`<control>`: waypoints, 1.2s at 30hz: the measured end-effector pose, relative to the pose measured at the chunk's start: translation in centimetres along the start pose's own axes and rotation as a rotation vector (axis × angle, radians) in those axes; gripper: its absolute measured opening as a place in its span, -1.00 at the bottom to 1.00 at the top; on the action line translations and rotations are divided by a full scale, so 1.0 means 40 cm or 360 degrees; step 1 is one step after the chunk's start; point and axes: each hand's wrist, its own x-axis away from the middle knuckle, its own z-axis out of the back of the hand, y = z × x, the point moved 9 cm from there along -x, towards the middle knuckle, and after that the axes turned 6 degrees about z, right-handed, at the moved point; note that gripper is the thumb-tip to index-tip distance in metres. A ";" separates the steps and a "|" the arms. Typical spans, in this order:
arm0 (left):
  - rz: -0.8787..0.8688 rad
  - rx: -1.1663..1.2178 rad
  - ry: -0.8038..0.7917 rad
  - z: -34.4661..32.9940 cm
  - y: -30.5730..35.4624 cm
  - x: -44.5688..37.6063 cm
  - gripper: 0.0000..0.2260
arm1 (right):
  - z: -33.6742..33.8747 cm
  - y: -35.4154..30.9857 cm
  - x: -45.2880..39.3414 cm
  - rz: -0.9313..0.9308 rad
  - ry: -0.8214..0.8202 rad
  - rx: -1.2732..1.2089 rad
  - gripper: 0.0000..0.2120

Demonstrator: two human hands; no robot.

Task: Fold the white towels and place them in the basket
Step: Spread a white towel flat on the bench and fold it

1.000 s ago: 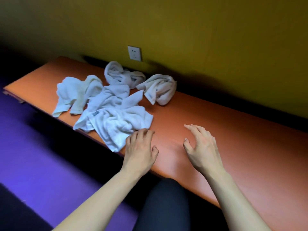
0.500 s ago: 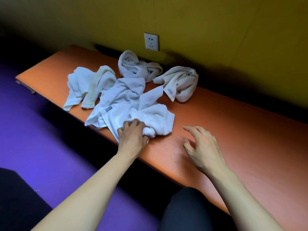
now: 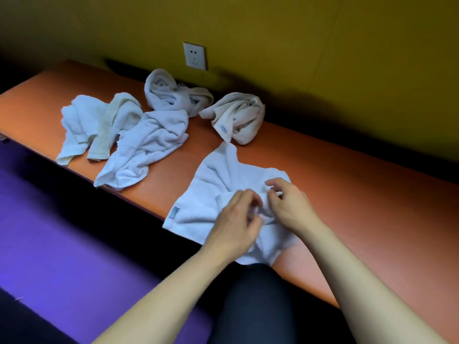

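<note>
The left hand (image 3: pixel 234 219) and right hand (image 3: pixel 289 207) cover the middle of the near towel (image 3: pixel 211 194), and motion blur hides their fingertips' grip. The orange bench (image 3: pixel 360 207) runs off the right edge. The towel's label is unreadable.

towel labels (image 3: pixel 175 211), print seemingly illegible

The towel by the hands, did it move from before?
Yes. The left hand pulled the nearest towel out of the pile, toward the person. The right hand came onto it too. The other towels and the bench stayed put.
</note>
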 end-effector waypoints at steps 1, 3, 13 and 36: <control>-0.0003 -0.0103 0.0120 0.019 -0.002 -0.024 -0.83 | 0.012 0.022 -0.004 -0.0032 0.0004 0.0049 -0.65; -0.0020 -0.0244 0.0260 0.051 -0.013 -0.084 -0.85 | 0.030 0.060 -0.009 -0.0094 -0.0001 0.0115 -0.62; 0.0192 -0.1159 -0.0324 -0.001 -0.160 -0.379 -0.32 | 0.023 0.124 -0.064 -0.0100 -0.0170 0.0437 -0.47; -0.0365 -0.0622 0.0517 0.233 0.333 -0.223 -0.89 | 0.501 0.203 0.188 -0.0216 0.0900 -0.0098 -0.97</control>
